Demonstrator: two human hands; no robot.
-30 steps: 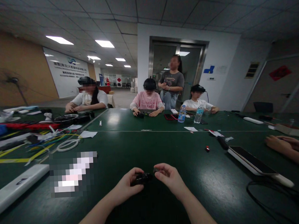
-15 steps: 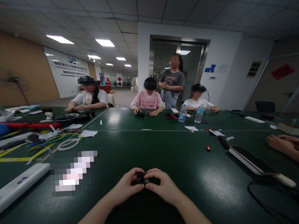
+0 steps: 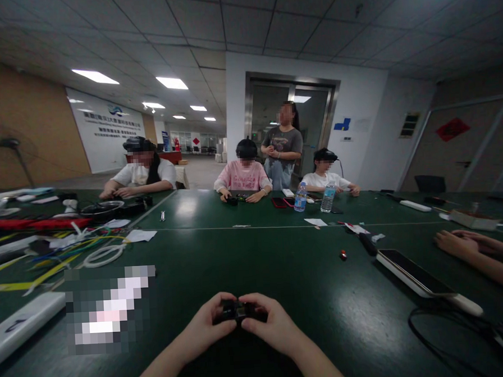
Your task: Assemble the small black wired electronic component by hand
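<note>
Near the front middle of the dark green table (image 3: 280,260), a small black object (image 3: 237,311) is held between my two hands. My left hand (image 3: 212,324) grips its left end, thumb below and fingers above. On the right end, my right hand (image 3: 269,321) pinches it in the same way. The fingertips of both hands nearly meet at its middle. Its details are too dark to make out.
White bars (image 3: 23,330) and cables (image 3: 105,255) lie at left. Right are a small red item (image 3: 343,254), a phone on a white bar (image 3: 416,272), a black cable (image 3: 436,336) and another person's hands (image 3: 461,245). Bottles (image 3: 328,198) and several people are beyond.
The view has shifted slightly, so the room and table items appear lower and further left. My hands still hold the black object, which looks slightly turned between my fingers.
</note>
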